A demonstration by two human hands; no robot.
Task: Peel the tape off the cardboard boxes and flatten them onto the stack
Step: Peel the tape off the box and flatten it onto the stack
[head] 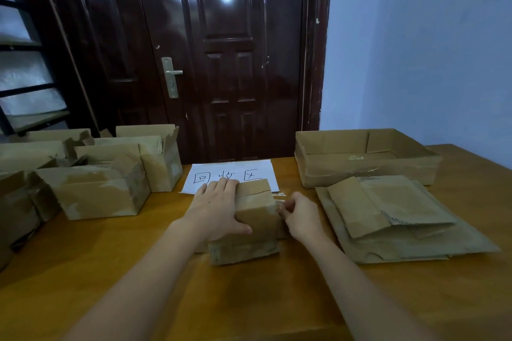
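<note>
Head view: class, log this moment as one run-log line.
left hand: rests flat on small box | right hand: grip pinching tape at box's right side | flattened stack: right | step: peeling

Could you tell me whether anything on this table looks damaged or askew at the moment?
Mildly. The small brown cardboard box under the left hand has a crack across its top near the far edge. The flattened brown cardboard stack at right lies unevenly, its sheets skewed. The right hand pinches clear tape at the box's side.
</note>
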